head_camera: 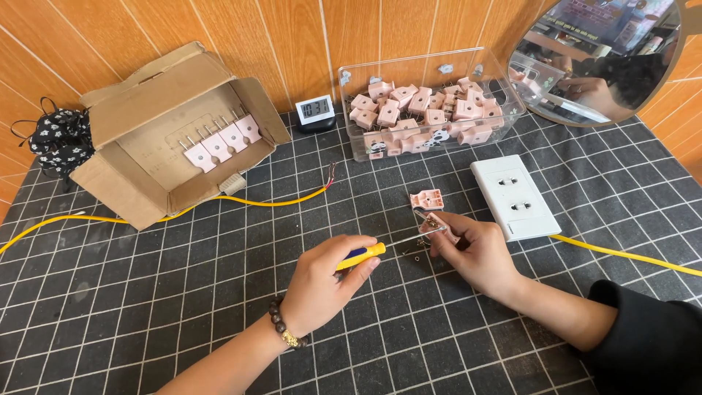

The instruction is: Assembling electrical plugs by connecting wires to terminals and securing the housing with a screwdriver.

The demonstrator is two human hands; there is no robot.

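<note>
My left hand [322, 284] grips a screwdriver [380, 249] with a yellow and blue handle; its metal shaft points right, into a pink plug half [439, 225]. My right hand [475, 252] holds that plug half by its edges, metal prongs showing. The other pink plug half [427, 199] lies on the mat just above it. A small screw [417, 256] or two rest on the mat below the shaft.
A clear box [497, 80] of several pink plugs stands at the back. A cardboard box [131, 110] with plugs sits left. A white double socket [515, 197] lies right, with a yellow cable [629, 256]. A small clock [315, 111], a mirror [607, 58] and a floral pouch [62, 139] surround them.
</note>
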